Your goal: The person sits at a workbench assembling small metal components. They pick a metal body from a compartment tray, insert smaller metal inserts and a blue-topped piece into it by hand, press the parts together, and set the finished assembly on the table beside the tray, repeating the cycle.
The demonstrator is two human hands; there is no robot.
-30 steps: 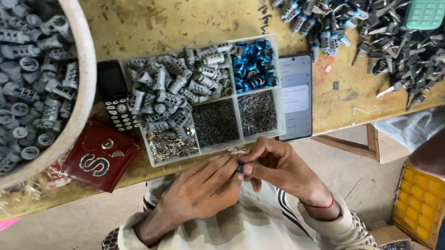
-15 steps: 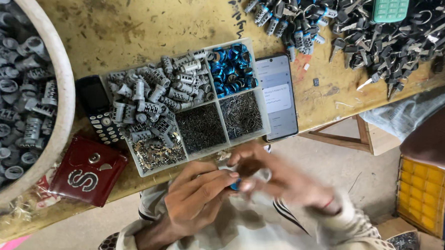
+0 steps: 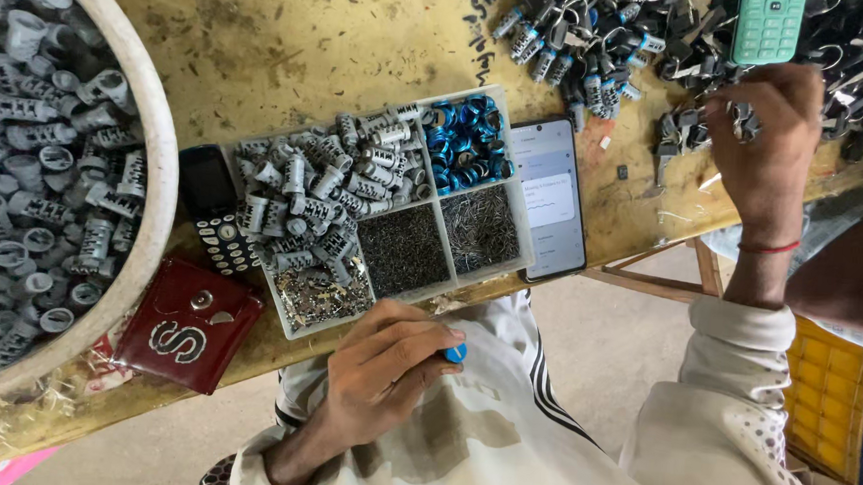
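Note:
My left hand (image 3: 387,367) is over my lap, just below the table edge, its fingers closed on a small part with a blue end (image 3: 456,352). My right hand (image 3: 761,140) is stretched out to the far right of the wooden table (image 3: 314,43). Its fingertips pinch a dark metal piece (image 3: 733,118) in the pile of dark ringed parts (image 3: 596,36). Between the hands lies a clear divided tray (image 3: 524,227) with grey cylinders (image 3: 317,199), blue rings (image 3: 465,152), and small pins and springs.
A large pale bowl (image 3: 157,192) of grey cylinders fills the left side. A dark keypad phone (image 3: 215,209), a red wallet (image 3: 187,324) and a smartphone (image 3: 550,194) lie beside the tray. A green keypad phone (image 3: 768,26) rests on the pile. A yellow crate (image 3: 827,396) stands on the floor, lower right.
Both hands were working together on the small part below the tray. My right hand has left it and reached up right into the pile; my left hand keeps the part.

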